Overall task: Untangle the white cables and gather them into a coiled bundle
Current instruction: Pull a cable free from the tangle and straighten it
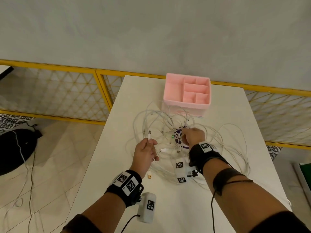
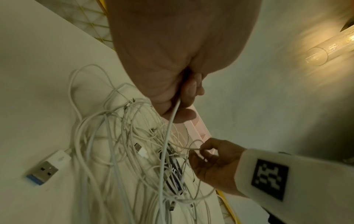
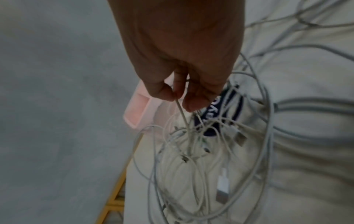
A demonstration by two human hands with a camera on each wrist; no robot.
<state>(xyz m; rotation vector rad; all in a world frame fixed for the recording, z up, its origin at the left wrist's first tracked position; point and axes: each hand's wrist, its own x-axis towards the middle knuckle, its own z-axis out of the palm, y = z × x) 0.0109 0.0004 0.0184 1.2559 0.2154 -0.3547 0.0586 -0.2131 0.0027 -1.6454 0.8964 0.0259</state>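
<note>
Step in hand, by judgement: untangling, coiling not yet begun.

Table (image 1: 227,182): under both hands, bearing the whole tangle.

Pink box (image 1: 175,86): beyond the right hand, apart from it.

White cables (image 1: 161,125): spread loose between and around the hands (many loops crossing).

Left hand (image 1: 144,153): fingers curled round one cable near its plug.

Right hand (image 1: 193,137): fingertips pinching one thin strand above the knot.

Next, probably: draw the pinched strand clear slowly; avoid tightening crossings.
</note>
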